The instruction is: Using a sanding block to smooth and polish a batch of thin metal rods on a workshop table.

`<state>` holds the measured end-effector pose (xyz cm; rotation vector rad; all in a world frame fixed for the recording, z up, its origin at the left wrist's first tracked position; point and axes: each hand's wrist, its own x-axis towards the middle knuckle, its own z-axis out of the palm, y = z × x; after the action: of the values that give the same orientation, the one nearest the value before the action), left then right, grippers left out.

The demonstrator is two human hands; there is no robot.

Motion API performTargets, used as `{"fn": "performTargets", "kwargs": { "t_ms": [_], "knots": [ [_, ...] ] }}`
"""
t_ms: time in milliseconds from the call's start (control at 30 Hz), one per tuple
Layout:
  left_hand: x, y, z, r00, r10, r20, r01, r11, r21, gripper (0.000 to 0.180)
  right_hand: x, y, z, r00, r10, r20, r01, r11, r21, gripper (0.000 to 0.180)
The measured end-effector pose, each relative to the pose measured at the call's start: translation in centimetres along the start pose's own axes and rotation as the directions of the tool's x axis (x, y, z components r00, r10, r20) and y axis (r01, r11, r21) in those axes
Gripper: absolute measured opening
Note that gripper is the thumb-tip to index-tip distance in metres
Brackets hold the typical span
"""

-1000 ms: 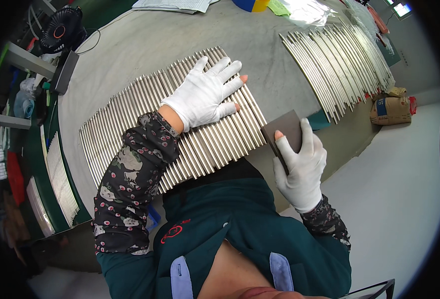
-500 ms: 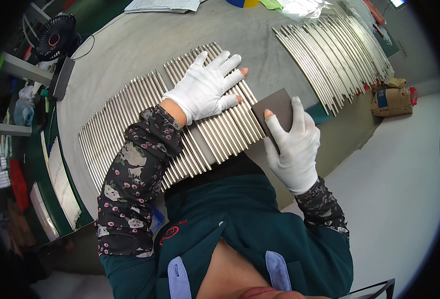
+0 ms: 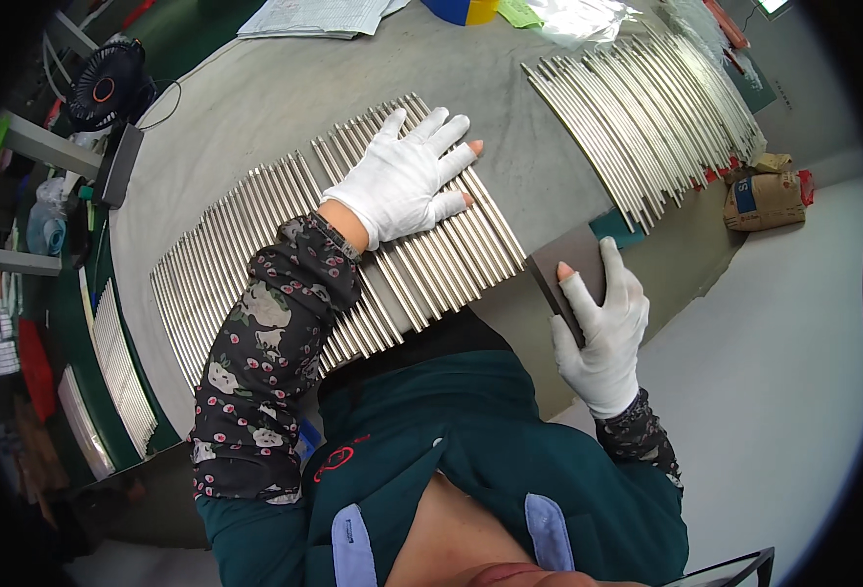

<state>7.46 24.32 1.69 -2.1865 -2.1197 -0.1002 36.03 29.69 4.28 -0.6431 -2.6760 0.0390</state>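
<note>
Slim metal rods (image 3: pixel 245 230) lie side by side on a grey tabletop in front of me, with a narrow gap splitting the row. My left hand (image 3: pixel 402 181), in a white glove with some bare fingertips, rests flat across the rods, fingers spread. In my right hand (image 3: pixel 605 342), gloved likewise, is a flat dark grey-brown block that looks like a sanding sponge (image 3: pixel 578 259). Fingers and thumb grip its sides. The block is by the table's near edge, just right of the rods' near ends; whether it touches the table I cannot tell.
A second bunch of metal rods (image 3: pixel 646 127) lies at the far right. Papers (image 3: pixel 314 15) and clear plastic wrap (image 3: pixel 583 20) are at the back. On the left are a black fan (image 3: pixel 107 86) and more thin rods (image 3: pixel 123 367). A brown sack (image 3: pixel 769 201) stands beyond the table.
My right hand has moved the block toward me and slightly right, off the rods' right end. My left hand stays spread on the rods.
</note>
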Motion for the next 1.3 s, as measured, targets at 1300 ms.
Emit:
{"fn": "performTargets", "kwargs": {
  "t_ms": [1300],
  "knots": [
    [1.7, 0.2, 0.3, 1.000, 0.007, 0.025, -0.007, 1.000, 0.006, 0.063, 5.5, -0.8, 2.2, 0.997, -0.063, -0.049, 0.059, 0.996, -0.069, 0.052]
  ]
}}
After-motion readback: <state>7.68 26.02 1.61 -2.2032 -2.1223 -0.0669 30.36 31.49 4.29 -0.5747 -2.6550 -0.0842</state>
